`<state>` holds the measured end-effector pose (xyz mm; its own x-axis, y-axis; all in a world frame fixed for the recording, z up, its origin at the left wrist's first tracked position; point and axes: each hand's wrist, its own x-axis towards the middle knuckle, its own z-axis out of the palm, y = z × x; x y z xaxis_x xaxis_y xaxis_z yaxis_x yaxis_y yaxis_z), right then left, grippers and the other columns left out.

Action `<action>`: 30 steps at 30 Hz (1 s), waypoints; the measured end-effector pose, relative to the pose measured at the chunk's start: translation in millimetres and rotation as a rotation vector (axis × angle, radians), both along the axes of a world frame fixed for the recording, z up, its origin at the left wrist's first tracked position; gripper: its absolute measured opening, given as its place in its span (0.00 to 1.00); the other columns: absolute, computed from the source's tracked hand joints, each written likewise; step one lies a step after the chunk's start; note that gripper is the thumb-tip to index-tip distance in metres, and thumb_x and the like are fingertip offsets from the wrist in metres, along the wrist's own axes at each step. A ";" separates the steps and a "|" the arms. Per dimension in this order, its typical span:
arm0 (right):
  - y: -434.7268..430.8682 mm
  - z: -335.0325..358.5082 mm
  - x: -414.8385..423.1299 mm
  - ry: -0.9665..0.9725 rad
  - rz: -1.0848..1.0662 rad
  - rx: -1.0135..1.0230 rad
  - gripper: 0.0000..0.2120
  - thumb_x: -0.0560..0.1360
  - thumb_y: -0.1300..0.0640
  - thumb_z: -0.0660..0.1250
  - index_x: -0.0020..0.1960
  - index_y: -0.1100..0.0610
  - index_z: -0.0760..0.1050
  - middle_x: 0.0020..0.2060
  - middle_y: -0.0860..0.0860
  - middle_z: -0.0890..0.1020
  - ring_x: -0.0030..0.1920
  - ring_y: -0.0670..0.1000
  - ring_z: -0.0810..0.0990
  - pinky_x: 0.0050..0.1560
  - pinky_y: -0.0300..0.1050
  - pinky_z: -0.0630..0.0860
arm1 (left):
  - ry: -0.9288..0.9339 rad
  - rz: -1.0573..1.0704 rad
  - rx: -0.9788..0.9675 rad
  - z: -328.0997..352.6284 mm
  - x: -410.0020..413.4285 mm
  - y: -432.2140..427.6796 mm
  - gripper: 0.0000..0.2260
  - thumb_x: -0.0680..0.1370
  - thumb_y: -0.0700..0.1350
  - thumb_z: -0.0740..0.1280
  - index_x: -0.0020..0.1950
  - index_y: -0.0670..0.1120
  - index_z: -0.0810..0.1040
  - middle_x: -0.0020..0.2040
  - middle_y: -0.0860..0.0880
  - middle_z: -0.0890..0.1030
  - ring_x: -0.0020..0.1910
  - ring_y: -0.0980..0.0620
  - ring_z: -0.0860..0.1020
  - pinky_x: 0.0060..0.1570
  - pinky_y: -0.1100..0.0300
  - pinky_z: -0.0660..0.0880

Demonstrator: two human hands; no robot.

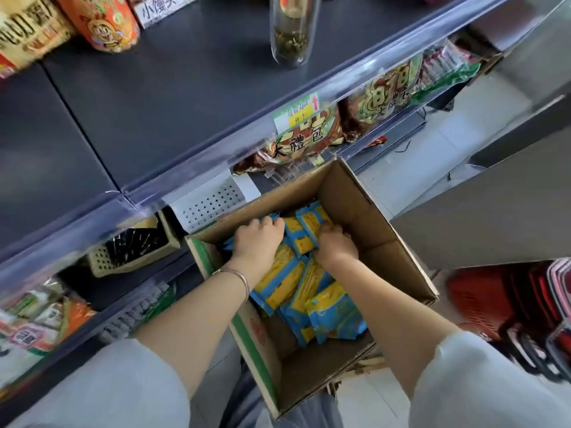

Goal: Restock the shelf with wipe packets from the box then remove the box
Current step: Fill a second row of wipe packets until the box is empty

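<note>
1. Place: retail shop, a grocery or convenience aisle.
2. Shelving (154,103): dark metal tiers set one above another, each front edge fitted with a clear plastic label rail.
3. Price label (296,114): green-and-yellow paper tag with handwriting and a red arrow, slotted into the rail.
4. Merchandise: printed snack bags (304,140) on the lower tier; orange cartoon-printed bag (105,23) on the upper tier.
5. Divider (210,205): white perforated metal between shelf sections.
6. Shopping baskets (488,298): red plastic, stacked, at the right.
7. Box (386,217): open cardboard carton beside the shelving, holding many identical blue-and-yellow wipe packets (336,313).
</note>
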<state>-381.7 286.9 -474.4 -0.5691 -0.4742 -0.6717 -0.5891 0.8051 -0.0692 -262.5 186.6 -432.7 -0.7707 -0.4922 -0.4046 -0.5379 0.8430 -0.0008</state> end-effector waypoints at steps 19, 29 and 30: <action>13.3 112.0 -4.3 0.128 -0.147 -0.295 0.18 0.76 0.63 0.56 0.65 0.52 0.67 0.53 0.56 0.78 0.52 0.59 0.78 0.39 0.48 0.72 | 0.185 -0.065 -0.063 114.1 -17.9 -4.3 0.16 0.76 0.33 0.61 0.62 0.45 0.65 0.57 0.45 0.73 0.51 0.42 0.78 0.36 0.53 0.68; 22.5 218.1 -22.8 0.082 -0.452 -0.708 0.21 0.76 0.61 0.59 0.68 0.51 0.67 0.58 0.56 0.77 0.51 0.57 0.79 0.48 0.50 0.79 | 0.420 -0.075 -0.108 224.9 -38.9 -21.9 0.23 0.80 0.40 0.58 0.73 0.50 0.59 0.65 0.46 0.70 0.61 0.42 0.73 0.54 0.49 0.70; 23.3 224.7 -23.7 0.069 -0.507 -0.774 0.20 0.76 0.60 0.60 0.67 0.51 0.68 0.57 0.55 0.78 0.49 0.56 0.79 0.49 0.51 0.79 | 0.452 -0.063 -0.095 232.6 -39.6 -23.4 0.24 0.80 0.40 0.58 0.74 0.52 0.57 0.64 0.46 0.70 0.60 0.42 0.73 0.54 0.49 0.69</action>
